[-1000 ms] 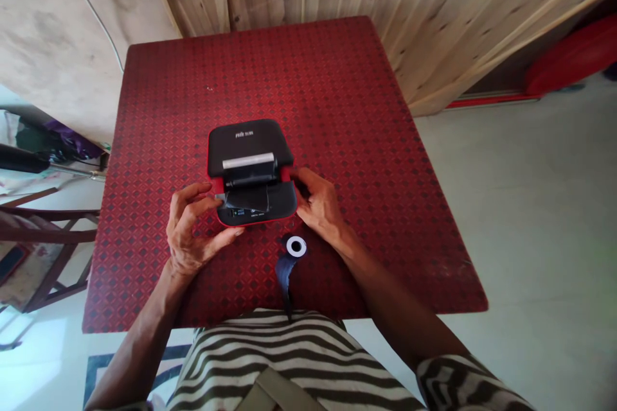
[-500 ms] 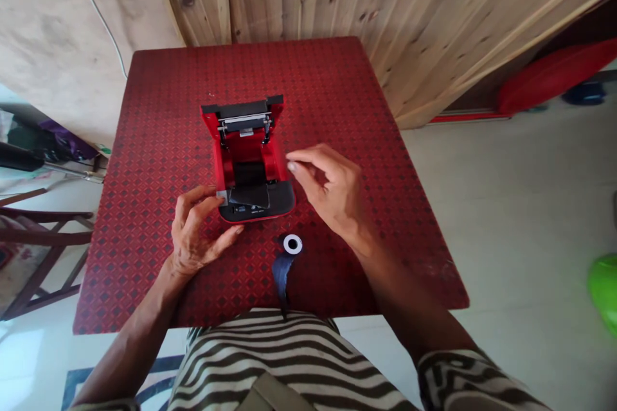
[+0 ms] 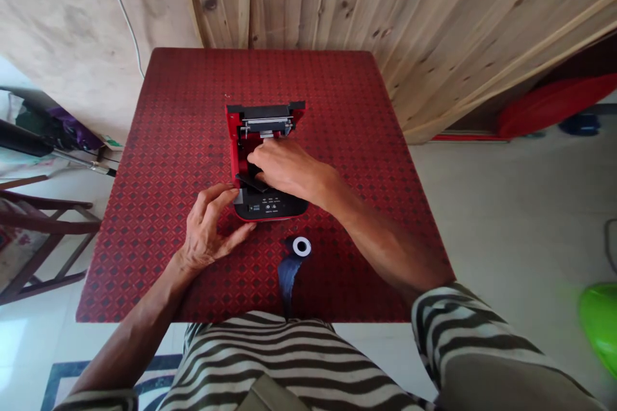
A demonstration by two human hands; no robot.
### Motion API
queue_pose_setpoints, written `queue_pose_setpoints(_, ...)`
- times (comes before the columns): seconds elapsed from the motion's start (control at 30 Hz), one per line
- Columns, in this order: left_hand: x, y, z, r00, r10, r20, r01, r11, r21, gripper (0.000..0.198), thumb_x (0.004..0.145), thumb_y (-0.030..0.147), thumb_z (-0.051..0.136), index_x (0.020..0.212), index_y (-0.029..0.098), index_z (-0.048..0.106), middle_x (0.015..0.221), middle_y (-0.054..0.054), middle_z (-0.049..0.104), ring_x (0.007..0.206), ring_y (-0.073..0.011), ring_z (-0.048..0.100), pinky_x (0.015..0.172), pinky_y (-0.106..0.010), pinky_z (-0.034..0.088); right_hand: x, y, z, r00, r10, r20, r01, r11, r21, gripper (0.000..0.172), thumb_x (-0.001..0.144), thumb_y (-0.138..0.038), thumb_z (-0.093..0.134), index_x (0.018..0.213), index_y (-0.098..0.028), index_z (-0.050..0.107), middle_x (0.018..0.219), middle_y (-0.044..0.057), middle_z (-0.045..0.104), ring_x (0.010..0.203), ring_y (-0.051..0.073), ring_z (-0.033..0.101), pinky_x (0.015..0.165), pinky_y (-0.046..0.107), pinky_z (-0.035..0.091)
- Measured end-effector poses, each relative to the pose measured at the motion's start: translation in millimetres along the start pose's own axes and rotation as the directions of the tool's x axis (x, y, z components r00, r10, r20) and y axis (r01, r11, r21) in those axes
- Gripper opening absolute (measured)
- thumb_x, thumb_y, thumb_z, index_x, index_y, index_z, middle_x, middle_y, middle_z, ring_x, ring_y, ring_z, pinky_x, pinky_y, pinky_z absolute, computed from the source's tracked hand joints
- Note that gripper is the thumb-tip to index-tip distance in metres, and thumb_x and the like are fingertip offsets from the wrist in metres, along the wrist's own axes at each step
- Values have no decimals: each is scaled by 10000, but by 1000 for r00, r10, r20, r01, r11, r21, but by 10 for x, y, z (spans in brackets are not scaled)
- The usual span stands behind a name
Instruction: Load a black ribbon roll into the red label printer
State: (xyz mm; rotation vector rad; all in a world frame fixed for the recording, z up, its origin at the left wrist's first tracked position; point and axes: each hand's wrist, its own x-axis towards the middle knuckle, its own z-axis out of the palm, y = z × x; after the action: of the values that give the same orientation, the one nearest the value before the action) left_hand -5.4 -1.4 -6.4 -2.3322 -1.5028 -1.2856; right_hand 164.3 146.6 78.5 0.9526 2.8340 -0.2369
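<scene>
A small red and black printer (image 3: 270, 207) stands on the table with its lid (image 3: 266, 111) tilted up and back. My left hand (image 3: 209, 225) holds its front left corner, fingertips at the side by a small grey tab (image 3: 241, 196) and thumb by the front edge. My right hand (image 3: 289, 170) reaches into the paper bay, its curled fingers closed on a black paper roll that it mostly hides. The roll's loose black end (image 3: 252, 183) sticks out by the thumb. In front of the printer lies another dark roll with a white core (image 3: 301, 246), its strip (image 3: 288, 279) trailing towards me.
The table (image 3: 178, 122) has a red patterned cover. Behind it rises a wooden plank wall (image 3: 328, 0). A wooden chair (image 3: 53, 241) stands at the left, and a bright green object (image 3: 600, 321) is on the floor at the right.
My right hand has moved left from beside the printer into its bay. The loose black end has lifted off the front panel. My left hand stays at the corner; the whole view has shifted.
</scene>
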Motion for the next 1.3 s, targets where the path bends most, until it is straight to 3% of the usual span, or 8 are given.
queue_pose_setpoints(0.27, -5, 0, 5, 1000, -1, 3, 1, 1000, 0, 715, 877, 392, 857, 1475, 199, 515, 1273, -142, 707, 1201, -262, 716, 1015, -391, 645, -395, -36, -71, 940, 33, -340, 23, 987, 159, 111, 921, -164, 711, 1008, -193, 774, 1031, 95, 801, 991, 267, 726, 897, 395, 575)
queue_pose_setpoints(0.43, 4, -4, 11, 1000, 11, 0, -11, 1000, -9, 725, 874, 396, 859, 1479, 186, 518, 1272, -147, 703, 1197, -267, 714, 1013, -394, 642, -1040, 194, -162, 758, 322, -567, 94, 806, 584, 191, 919, -258, 754, 1107, -285, 737, 1065, 15, 798, 952, 241, 753, 912, 434, 620)
queue_pose_setpoints(0.6, 19, 2, 26, 1000, 9, -8, -9, 1000, 11, 688, 877, 394, 849, 1456, 186, 541, 1277, -144, 702, 1196, -262, 707, 1015, -389, 633, -1064, 870, 492, 543, 658, -522, 121, 553, 824, 242, 824, -329, 803, 1003, -253, 659, 995, 22, 801, 941, 227, 774, 924, 443, 634)
queue_pose_setpoints(0.73, 9, -7, 32, 1000, 0, -15, 1, 1000, 25, 718, 874, 425, 846, 1479, 211, 523, 1277, -130, 702, 1181, -264, 712, 998, -397, 634, -805, 1146, 1076, 526, 718, -456, 68, 499, 864, 308, 779, -413, 806, 989, -235, 668, 986, 39, 797, 936, 222, 763, 923, 437, 619)
queue_pose_setpoints(0.87, 3, -20, 35, 1000, 1, -19, 0, 1000, 27, 712, 863, 418, 857, 1460, 195, 540, 1271, -139, 700, 1182, -266, 707, 996, -396, 630, -676, 1140, 1294, 544, 714, -442, 60, 492, 869, 385, 805, -517, 797, 1031, -238, 658, 1046, 51, 803, 985, 220, 768, 939, 421, 615)
queue_pose_setpoints(1.03, 3, -35, 33, 1000, 9, -7, -9, 1000, 24, 746, 858, 447, 859, 1478, 208, 520, 1284, -129, 697, 1195, -282, 701, 991, -417, 628, -655, 1169, 1333, 568, 687, -453, 15, 542, 840, 322, 849, -424, 797, 1089, -246, 678, 1113, 58, 811, 1043, 239, 774, 999, 456, 614)
queue_pose_setpoints(1.2, 11, -35, 29, 1000, -2, 7, 2, 1000, -2, 756, 853, 464, 868, 1474, 216, 516, 1307, -132, 692, 1218, -292, 695, 1003, -443, 627, -1062, 1003, 1157, 541, 693, -476, -101, 616, 782, 591, 789, -319, 888, 1326, -251, 651, 1328, 116, 761, 1143, 290, 755, 1008, 522, 625)
queue_pose_setpoints(1.3, 23, -29, 24, 1000, -1, 14, 1, 1000, -23, 748, 847, 478, 879, 1459, 225, 530, 1314, -121, 691, 1212, -283, 697, 998, -450, 638, -1539, 640, 916, 604, 675, -423, -168, 627, 761, 248, 895, -300, 806, 1133, -262, 750, 1114, 66, 810, 999, 251, 772, 943, 467, 640)
